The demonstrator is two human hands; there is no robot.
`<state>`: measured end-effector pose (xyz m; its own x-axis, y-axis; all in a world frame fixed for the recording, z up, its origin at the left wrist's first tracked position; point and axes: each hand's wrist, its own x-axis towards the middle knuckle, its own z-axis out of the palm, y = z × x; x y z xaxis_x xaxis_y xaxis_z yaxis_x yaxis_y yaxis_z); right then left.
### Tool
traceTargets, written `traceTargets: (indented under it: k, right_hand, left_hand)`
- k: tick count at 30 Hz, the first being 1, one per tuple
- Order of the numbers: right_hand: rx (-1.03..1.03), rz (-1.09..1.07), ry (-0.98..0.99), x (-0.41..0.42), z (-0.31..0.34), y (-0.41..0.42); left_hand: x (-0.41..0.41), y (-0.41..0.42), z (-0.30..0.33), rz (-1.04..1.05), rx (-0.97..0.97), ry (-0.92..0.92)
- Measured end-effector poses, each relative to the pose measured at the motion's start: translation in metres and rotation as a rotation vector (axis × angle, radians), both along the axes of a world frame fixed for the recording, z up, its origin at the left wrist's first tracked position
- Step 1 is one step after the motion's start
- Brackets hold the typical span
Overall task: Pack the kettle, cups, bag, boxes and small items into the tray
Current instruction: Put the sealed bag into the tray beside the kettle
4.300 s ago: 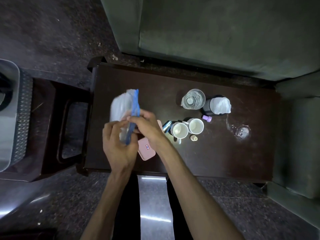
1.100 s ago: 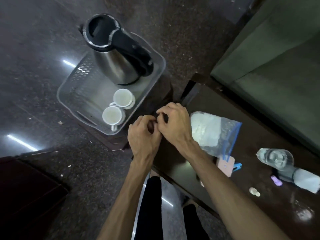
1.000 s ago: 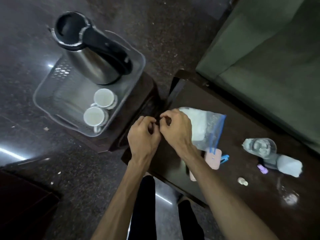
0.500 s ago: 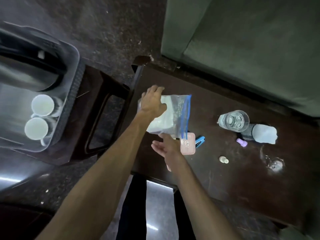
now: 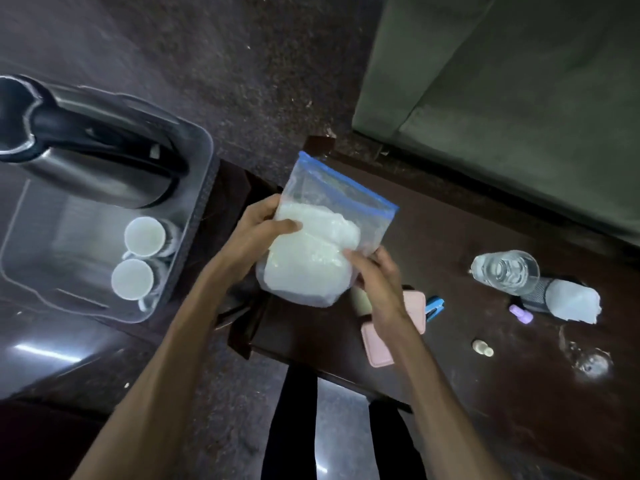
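Half a second earlier the bag (image 5: 311,244) lay flat on the dark table (image 5: 485,393) under the left hand, with the right hand open beside it; now it had been lifted and stood upright between both hands above the table's left end. The left hand (image 5: 256,233) gripped its left side, thumb across the front of the white filling and the other fingers behind. The right hand (image 5: 377,282) held the lower right corner with curled fingers, apparently propping the heavy, slumping bottom so the soft load would not sag or swing. The blue zip strip ran along the top edge and looked closed, though that could not be told for sure. Holding it with two hands, zip uppermost, seemed meant to keep the contents in for the carry leftward. The tray (image 5: 194,237) sat on a lower stand to the left, already holding the kettle (image 5: 90,161) at its far end and two white cups (image 5: 138,258) side by side near its right wall; the open floor of the tray to the left of the cups looked like the likely place for the bag. Not yet packed, on the table, were two pink boxes (image 5: 379,348) under the right wrist, a blue clip (image 5: 434,304) beside them, a small purple bottle (image 5: 521,313) and a tiny pale one (image 5: 482,348). A glass of water (image 5: 505,275) stood farther right.
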<state>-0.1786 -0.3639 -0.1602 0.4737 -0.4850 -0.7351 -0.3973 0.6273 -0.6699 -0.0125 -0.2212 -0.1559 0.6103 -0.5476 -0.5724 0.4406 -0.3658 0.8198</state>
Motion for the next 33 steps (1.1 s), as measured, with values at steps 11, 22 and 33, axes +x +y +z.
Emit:
traceTargets:
  k: [11, 22, 33]
  right_hand:
    - [-0.192, 0.536, -0.291, 0.085, 0.046, 0.048]
    - [-0.256, 0.888, -0.282, 0.147, 0.061, 0.128]
    - [-0.477, 0.878, -0.138, 0.219, 0.052, 0.251]
  left_hand:
    - [0.007, 0.123, 0.054, 0.549, -0.262, 0.022]
    - [0.029, 0.227, 0.056, 0.662, -0.243, 0.08]
    - [0.149, 0.322, 0.082, 0.205, 0.461, -0.274]
